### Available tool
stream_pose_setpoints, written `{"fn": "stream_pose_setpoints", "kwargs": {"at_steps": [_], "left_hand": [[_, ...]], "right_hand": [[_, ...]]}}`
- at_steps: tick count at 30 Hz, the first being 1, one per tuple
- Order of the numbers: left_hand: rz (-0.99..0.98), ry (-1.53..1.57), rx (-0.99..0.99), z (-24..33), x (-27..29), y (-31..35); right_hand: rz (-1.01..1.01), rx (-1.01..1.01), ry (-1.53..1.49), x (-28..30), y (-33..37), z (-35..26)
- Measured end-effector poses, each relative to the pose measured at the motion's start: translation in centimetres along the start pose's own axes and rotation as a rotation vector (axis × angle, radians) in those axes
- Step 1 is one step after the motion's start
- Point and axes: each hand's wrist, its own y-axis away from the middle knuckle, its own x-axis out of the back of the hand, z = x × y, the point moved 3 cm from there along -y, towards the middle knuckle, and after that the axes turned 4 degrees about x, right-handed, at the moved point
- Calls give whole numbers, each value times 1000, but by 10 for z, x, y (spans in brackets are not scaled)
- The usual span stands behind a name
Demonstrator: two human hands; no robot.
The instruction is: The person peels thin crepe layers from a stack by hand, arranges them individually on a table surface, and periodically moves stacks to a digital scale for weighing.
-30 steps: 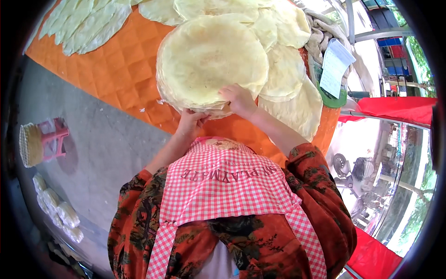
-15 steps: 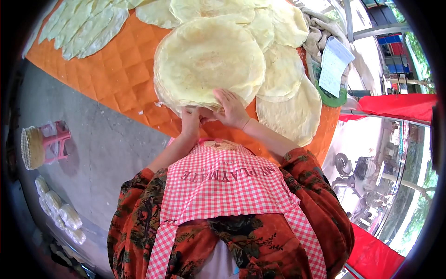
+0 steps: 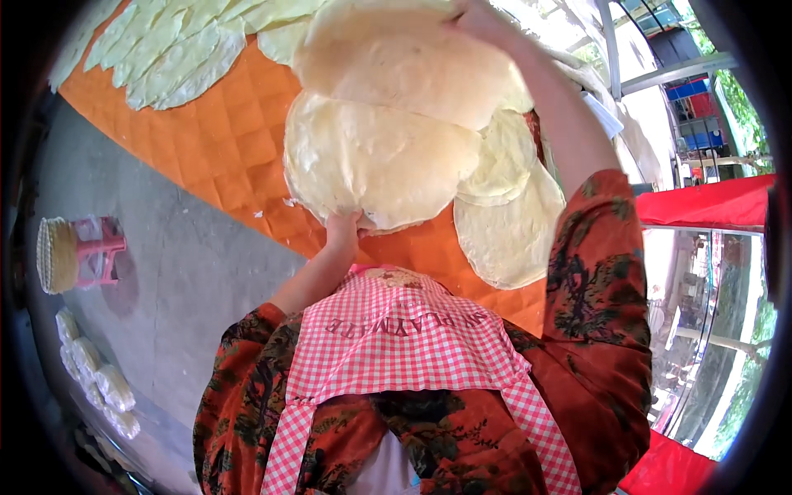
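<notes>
Right hand [image 3: 477, 18] pinches a sheet [image 3: 404, 70] by its far rim; it looks light, floppy, tearable, best held at edges. Left hand [image 3: 343, 226] touches the stack [image 3: 379, 157]; its grip is unclear.

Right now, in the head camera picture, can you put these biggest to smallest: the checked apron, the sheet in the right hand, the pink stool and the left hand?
1. Checked apron and sheet in the right hand: unsure; the apron seems nearer the camera
2. Pink stool
3. Left hand
</notes>
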Motion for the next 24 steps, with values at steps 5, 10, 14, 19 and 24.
{"fn": "stream_pose_setpoints", "kwargs": {"at_steps": [5, 10, 14, 19, 24], "left_hand": [[33, 26, 12, -1, -2, 1], [93, 4, 44, 6, -8, 10], [59, 66, 37, -2, -6, 1], [-33, 178, 63, 0, 1, 9], [-106, 72, 130, 0, -1, -3]], "right_hand": [[95, 177, 180, 82, -61, 31], [215, 116, 351, 159, -88, 39], [131, -3, 432, 180, -62, 7], [88, -48, 205, 33, 63, -88], [146, 34, 75, -195, 200, -91]]}}
